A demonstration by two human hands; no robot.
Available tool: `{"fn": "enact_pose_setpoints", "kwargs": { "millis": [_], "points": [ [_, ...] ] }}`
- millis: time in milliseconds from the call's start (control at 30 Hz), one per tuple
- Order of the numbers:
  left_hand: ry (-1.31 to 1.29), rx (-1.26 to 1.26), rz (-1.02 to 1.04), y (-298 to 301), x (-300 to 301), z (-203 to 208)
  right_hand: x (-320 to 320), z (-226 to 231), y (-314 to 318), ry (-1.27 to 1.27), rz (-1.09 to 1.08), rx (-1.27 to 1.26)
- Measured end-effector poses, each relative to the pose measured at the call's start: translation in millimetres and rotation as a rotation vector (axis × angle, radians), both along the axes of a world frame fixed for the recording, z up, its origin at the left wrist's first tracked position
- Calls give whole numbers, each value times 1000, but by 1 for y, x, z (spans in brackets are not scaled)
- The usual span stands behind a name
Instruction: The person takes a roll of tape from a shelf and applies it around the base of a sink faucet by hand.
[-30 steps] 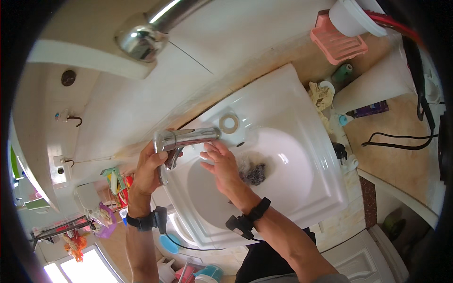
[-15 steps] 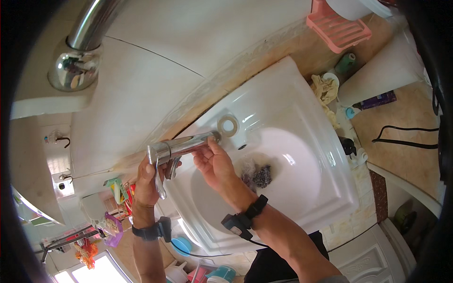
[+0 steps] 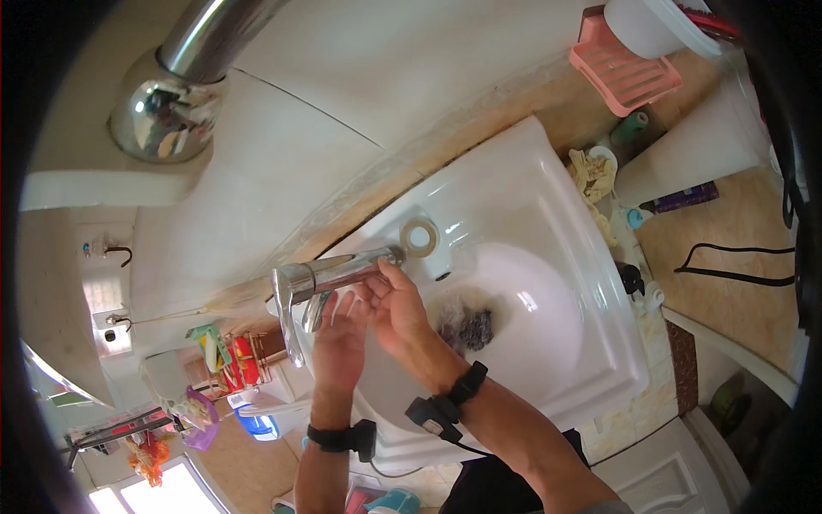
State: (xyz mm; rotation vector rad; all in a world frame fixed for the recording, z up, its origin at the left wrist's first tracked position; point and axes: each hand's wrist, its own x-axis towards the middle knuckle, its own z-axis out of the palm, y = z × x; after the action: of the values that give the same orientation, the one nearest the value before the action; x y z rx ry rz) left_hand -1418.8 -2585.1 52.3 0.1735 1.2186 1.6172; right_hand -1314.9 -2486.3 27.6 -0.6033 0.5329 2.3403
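Head view: we have both hands over the left part of the sink. Our right hand is half curled at the sink's back left, its fingertips at the lower end of a faucet; we cannot tell whether it grips the metal or only rests against it. Our left hand hangs above the sink's left edge, palm showing and fingers loosely spread, with nothing in it; it is blurred, and we cannot tell if its fingertips meet the spout. Dark bands circle both wrists.

The faucet is shiny chrome, slanting over the sink's back left corner, its long lever reaching past the sink's left edge. Its lower end lies just beside a pale ring on the sink's back ledge; we cannot see whether the two are joined. Our hands and forearms hide the spout's tip and much of the sink's left side.

A dark fuzzy clump sits in the sink's bowl. Right of the sink we see a crumpled yellowish cloth, a green bottle, a purple tube and a black cord. A pink soap dish is beyond the sink's back right corner; red things crowd a rack to its left.
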Motion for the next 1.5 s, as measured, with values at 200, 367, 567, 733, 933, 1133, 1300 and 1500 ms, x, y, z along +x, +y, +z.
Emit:
{"fn": "enact_pose_setpoints", "kwargs": {
  "millis": [200, 367, 567, 733, 933, 1133, 1300, 1500],
  "points": [
    [366, 33, -133, 36, 37, 11, 1, 0, -1, -24, 73, 11],
    [363, -52, -121, 52, 35, 3, -1, 0, -2, -23, 40, 54],
    [601, -318, -166, 77, 35, 15, 2, -6, -1, -137, 134, 129],
    [621, -348, -171, 78, 35, 14, 5, -5, -3, -152, 169, 179],
    [812, -247, -121, 84, 32, -1, 11, -10, -4, -244, 203, 281],
    [1176, -190, -141, 90, 22, 4, 29, -11, -13, -528, 283, 539],
    [895, -190, 18, 105, 36, 15, 47, -30, -14, -757, 179, 828],
    [751, -193, 69, 104, 29, 18, 48, -21, -11, -733, 204, 758]
  ]
}}
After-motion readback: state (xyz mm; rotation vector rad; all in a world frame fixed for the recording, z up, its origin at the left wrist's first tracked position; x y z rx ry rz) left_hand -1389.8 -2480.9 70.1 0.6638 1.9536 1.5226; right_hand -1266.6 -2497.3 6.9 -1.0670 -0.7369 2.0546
